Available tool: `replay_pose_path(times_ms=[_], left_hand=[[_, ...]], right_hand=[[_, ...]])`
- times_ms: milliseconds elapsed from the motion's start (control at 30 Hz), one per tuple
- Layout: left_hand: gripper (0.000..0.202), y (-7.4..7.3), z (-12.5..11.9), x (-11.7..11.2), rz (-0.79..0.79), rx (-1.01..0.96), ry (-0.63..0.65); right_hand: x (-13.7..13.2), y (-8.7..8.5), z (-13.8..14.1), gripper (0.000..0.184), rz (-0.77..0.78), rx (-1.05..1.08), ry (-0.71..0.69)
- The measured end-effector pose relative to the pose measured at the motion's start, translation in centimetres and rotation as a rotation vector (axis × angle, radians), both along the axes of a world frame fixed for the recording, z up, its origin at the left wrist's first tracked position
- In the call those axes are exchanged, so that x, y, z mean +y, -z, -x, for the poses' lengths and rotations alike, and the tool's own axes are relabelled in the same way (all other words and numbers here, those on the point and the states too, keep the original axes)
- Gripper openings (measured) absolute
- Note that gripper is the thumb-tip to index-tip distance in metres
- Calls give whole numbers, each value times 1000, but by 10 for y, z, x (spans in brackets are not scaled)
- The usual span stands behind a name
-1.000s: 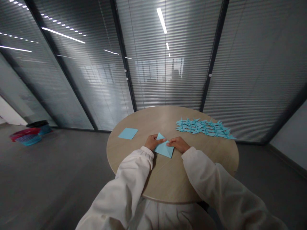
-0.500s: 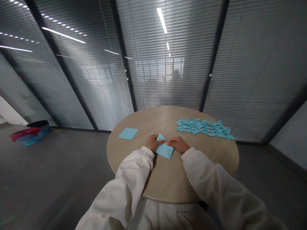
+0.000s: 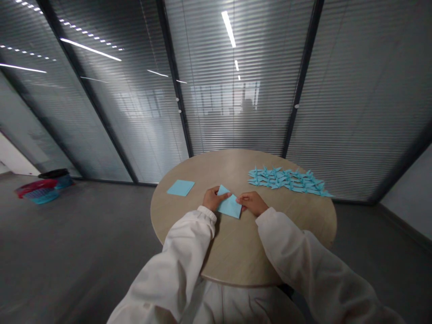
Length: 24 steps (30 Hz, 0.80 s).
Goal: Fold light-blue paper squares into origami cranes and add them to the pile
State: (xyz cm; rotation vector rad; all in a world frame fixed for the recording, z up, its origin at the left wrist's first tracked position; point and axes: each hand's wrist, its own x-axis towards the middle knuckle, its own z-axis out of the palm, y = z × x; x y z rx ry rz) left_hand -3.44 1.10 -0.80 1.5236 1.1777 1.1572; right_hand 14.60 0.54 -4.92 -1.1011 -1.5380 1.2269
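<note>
A folded light-blue paper (image 3: 229, 205) lies on the round wooden table (image 3: 243, 252) between my two hands. My left hand (image 3: 212, 198) grips its left edge with the thumb pressed on top. On the paper's right corner, my right hand (image 3: 251, 202) pinches with closed fingers. Both arms wear white sleeves.
A flat blue paper square (image 3: 181, 187) lies at the table's left. Several folded blue paper cranes (image 3: 286, 179) are laid in rows at the far right. Glass walls with blinds stand behind the table. Coloured baskets (image 3: 42, 187) sit on the floor far left.
The paper went from a pointed kite-like shape to a more compact, squarer shape, with its near tip drawn in. Both hands stayed at its sides.
</note>
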Motion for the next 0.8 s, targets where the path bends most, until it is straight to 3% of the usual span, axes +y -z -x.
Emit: replay_pose_path(times_ms=[233,533,800], left_hand=[[40,0,1,0,-17,-1,-7],[42,3,-3,-3,-12,69,79],[40,2,-5,-4,-25,83,80]], right_hand=[[-3,-2,2,38,65,79,0],[-3,-2,3,32,-120,17,-6],[-4,-2,3,20,-226,-133,84]])
